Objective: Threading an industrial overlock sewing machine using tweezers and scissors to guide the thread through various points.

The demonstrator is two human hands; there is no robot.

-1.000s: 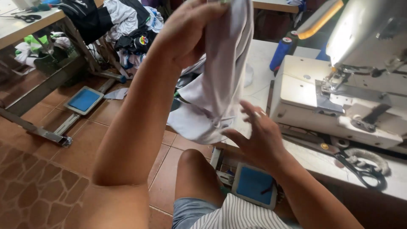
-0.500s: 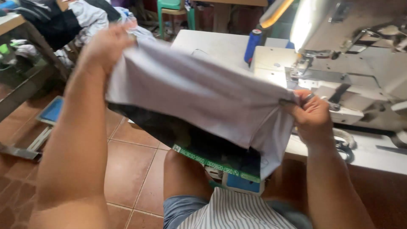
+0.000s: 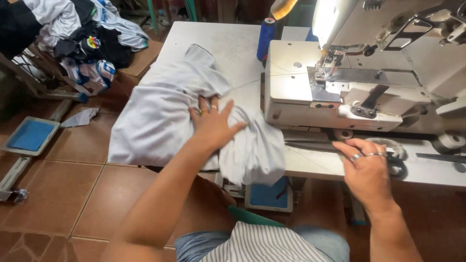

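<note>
White garment (image 3: 160, 116) on table (image 3: 233, 43), under left hand (image 3: 213, 123) with fingers (image 3: 228, 109) spread flat, right hand (image 3: 366, 167) loosely curled, empty.

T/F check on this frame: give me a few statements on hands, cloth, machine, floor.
1. The left hand lies flat on the pale cloth. True.
2. The right hand grips the blue thread cone. False: it rests at the table edge near scissors.
3. The cloth is under the sewing machine needle. False: it lies left of the machine.
4. A blue pedal sits on the tiled floor. True.
</note>
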